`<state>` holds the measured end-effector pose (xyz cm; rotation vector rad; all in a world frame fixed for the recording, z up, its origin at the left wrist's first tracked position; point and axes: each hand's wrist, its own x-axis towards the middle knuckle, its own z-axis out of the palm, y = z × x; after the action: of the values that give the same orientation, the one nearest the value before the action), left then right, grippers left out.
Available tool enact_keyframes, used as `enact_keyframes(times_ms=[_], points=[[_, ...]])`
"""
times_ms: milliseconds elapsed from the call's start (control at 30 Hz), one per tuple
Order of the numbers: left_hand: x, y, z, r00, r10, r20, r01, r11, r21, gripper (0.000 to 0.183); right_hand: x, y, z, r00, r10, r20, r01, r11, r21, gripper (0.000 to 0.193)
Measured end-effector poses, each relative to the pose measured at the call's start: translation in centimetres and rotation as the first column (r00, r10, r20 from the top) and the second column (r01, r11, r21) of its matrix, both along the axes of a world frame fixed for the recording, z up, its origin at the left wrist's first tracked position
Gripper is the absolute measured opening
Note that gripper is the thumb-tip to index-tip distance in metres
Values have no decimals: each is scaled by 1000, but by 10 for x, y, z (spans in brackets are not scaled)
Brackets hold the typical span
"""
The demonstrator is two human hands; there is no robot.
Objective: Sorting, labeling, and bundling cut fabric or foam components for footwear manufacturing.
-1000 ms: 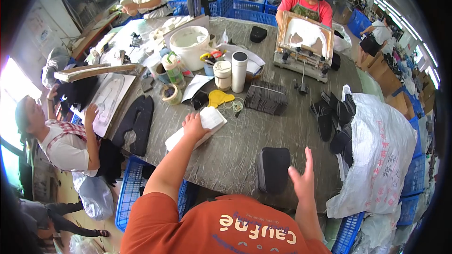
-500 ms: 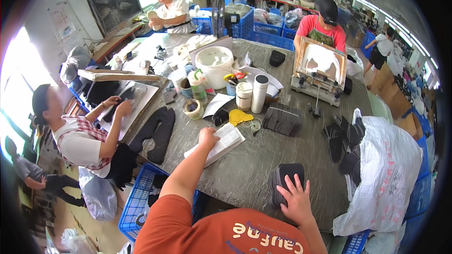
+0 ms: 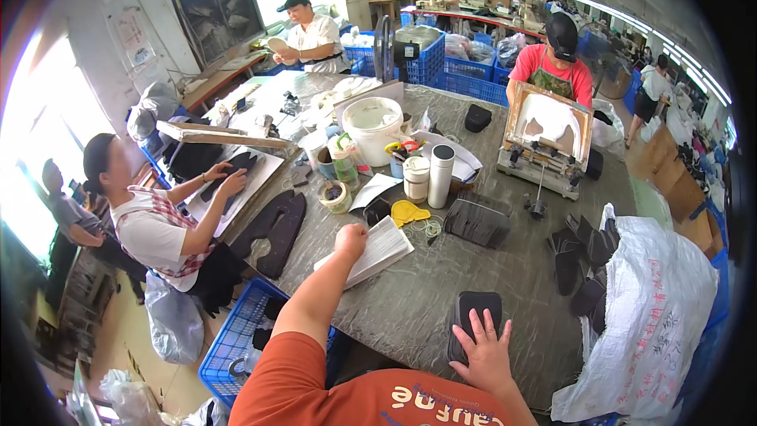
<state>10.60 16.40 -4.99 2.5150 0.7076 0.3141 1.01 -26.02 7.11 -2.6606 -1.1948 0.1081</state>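
Note:
My left hand (image 3: 352, 241) rests with curled fingers on the upper left edge of a white paper pad (image 3: 381, 251) with printed pages. What those fingers hold, if anything, is hidden. Nearer to me on the right, my right hand (image 3: 484, 351) lies palm down with fingers spread over a stack of black flat pieces with rounded corners (image 3: 476, 306). Beyond the pad sit a yellow flat piece (image 3: 410, 213), a coil of pale string (image 3: 433, 228) and a row of black pieces standing on edge (image 3: 478, 219).
A white bucket (image 3: 371, 128), a white flask (image 3: 441, 177) and jars crowd the table's middle. Opposite, a co-worker in red stands behind a framed press (image 3: 546, 138). A white sack (image 3: 631, 323) with black pieces lies right; a blue crate (image 3: 236, 339) stands lower left.
The view has shifted, so the scene sits slightly lower and to the right. My left fingers look more curled on the pad. My right hand stays on the black stack.

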Motion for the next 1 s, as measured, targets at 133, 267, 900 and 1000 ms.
enact_keyframes(times_ms=[133,267,900,1000], points=[[-1,1,-1,999,39,29,-42,995,86,9,4,-4,2,1000,23,-4,-23,1000,14,76],[-10,4,-6,977,-134,165,111,983,144,10,3,-10,13,998,17,-54,-14,998,57,75],[-43,-50,115,916,-346,202,400,765,-505,7,59,73,38,830,-54,-555,446,661,604,39],[-16,-15,77,934,-351,64,356,900,-252,12,52,71,33,814,-35,-580,410,742,531,38]])
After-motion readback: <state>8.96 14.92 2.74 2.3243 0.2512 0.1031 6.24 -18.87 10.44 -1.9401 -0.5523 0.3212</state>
